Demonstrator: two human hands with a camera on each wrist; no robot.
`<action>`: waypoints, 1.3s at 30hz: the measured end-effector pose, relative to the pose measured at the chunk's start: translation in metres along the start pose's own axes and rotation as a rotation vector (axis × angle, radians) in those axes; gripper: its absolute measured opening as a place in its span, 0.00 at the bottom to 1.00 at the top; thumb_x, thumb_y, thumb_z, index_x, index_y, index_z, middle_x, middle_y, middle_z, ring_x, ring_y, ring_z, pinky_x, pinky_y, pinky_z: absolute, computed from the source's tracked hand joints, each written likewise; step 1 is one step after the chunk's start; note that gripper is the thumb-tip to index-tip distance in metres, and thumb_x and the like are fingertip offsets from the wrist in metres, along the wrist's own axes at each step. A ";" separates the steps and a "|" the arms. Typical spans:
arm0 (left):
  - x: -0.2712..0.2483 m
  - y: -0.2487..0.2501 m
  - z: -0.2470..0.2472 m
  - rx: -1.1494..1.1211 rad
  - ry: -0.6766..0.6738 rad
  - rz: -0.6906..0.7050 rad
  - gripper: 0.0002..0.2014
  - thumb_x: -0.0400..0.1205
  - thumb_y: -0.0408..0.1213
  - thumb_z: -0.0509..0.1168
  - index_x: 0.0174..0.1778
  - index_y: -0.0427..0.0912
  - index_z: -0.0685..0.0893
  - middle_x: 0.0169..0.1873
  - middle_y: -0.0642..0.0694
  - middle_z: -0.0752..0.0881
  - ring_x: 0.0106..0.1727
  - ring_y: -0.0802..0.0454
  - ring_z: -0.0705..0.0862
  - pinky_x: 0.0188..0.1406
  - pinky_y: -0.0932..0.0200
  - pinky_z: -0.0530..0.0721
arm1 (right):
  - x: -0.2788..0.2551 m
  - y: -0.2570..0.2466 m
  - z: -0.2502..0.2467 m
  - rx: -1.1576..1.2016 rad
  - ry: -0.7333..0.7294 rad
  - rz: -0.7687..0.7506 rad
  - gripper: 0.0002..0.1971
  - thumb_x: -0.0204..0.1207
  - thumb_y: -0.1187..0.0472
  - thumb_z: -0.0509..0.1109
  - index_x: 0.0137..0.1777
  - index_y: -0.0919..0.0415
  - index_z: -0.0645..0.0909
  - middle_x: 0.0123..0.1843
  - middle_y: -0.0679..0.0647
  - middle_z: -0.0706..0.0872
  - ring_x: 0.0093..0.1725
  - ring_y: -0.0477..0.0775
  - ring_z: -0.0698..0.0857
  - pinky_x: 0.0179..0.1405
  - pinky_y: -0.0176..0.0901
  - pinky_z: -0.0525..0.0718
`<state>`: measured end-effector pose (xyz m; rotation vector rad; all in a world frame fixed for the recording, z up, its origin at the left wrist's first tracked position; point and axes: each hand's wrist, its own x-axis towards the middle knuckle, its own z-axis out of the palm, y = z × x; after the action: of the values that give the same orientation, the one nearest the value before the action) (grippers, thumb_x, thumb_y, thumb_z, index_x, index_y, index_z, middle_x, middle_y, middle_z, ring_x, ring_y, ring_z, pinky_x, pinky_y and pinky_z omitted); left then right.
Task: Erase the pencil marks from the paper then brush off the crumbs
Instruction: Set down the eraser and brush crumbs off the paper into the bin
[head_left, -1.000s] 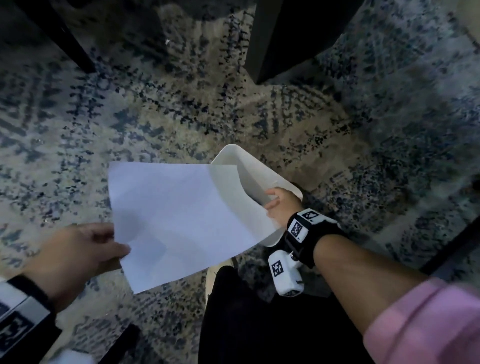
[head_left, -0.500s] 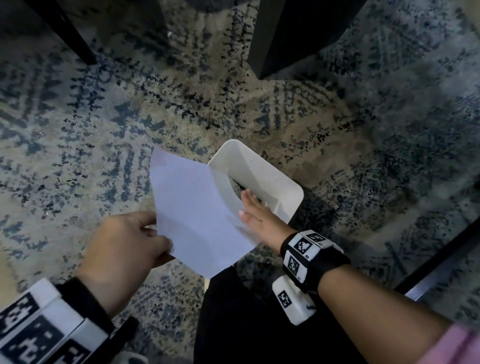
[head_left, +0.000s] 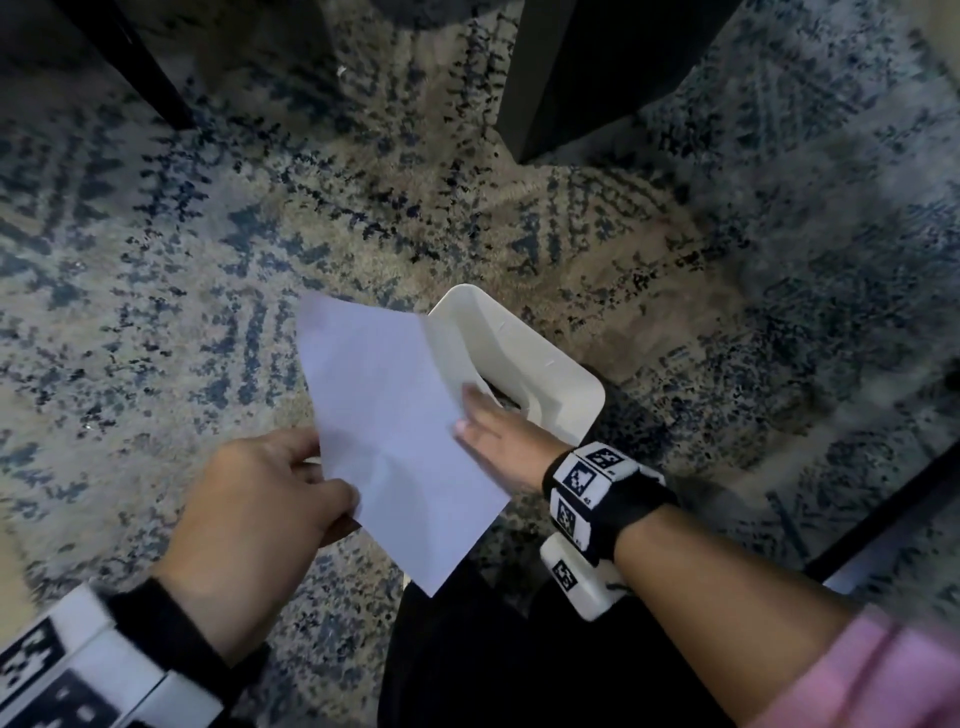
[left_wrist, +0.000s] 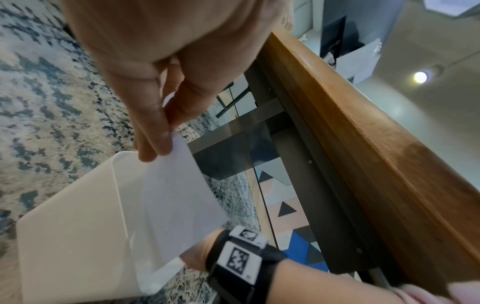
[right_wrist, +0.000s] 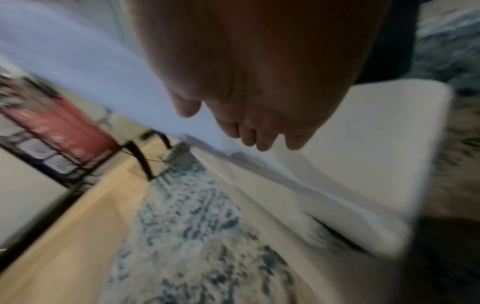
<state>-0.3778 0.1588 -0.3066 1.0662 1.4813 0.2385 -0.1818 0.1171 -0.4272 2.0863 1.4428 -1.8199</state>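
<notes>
Left hand pinches the near-left edge of the paper, thumb on top, fingers curled underneath; the left wrist view confirms the sheet is clamped between thumb and forefinger. Paper is held up off the rug, tilted, its far edge dipping into the mouth of the white bin. Right hand lies flat on the sheet's right side, fingers straight and together, tips at the paper edge right over the bin opening; nothing gripped, just pressing against the sheet. Right wrist view is motion-blurred but shows the fingertips extended, paper under and left of them, bin wall just beyond and right of them. Cannot tell whether any pencil marks or crumbs remain on the sheet; the surface reads plain white from the head view. Some dark content sits inside the bin just past the right fingertips, too small to identify. Bin stands on the rug, just beyond both hands. Wooden table edge runs right of the left fingers in the left wrist view. Black trouser leg sits below the paper's near corner. Both wrists carry black straps with tagged white camera blocks; pink sleeve on the right forearm.
</notes>
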 end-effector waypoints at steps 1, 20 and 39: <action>0.001 0.001 0.002 -0.024 -0.006 -0.023 0.15 0.68 0.14 0.65 0.33 0.40 0.85 0.25 0.44 0.90 0.27 0.52 0.86 0.25 0.65 0.87 | -0.005 -0.013 -0.001 -0.014 0.000 -0.110 0.31 0.86 0.44 0.46 0.84 0.50 0.39 0.85 0.46 0.40 0.84 0.52 0.41 0.82 0.49 0.41; 0.022 -0.001 0.020 -0.256 0.005 -0.327 0.10 0.74 0.18 0.57 0.30 0.30 0.79 0.23 0.36 0.80 0.18 0.53 0.80 0.19 0.63 0.81 | -0.031 -0.060 0.034 0.123 -0.142 -0.408 0.30 0.86 0.49 0.49 0.83 0.49 0.39 0.84 0.41 0.36 0.80 0.36 0.36 0.82 0.42 0.38; 0.007 -0.003 -0.005 -0.250 -0.065 -0.235 0.13 0.80 0.22 0.56 0.39 0.37 0.84 0.31 0.47 0.92 0.36 0.49 0.90 0.24 0.61 0.85 | 0.004 -0.012 0.006 -0.014 -0.132 -0.219 0.33 0.86 0.48 0.50 0.83 0.53 0.37 0.84 0.46 0.37 0.83 0.45 0.40 0.80 0.41 0.41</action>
<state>-0.3829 0.1642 -0.3119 0.6881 1.4603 0.2136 -0.1947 0.1232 -0.4256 1.8248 1.6999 -1.9712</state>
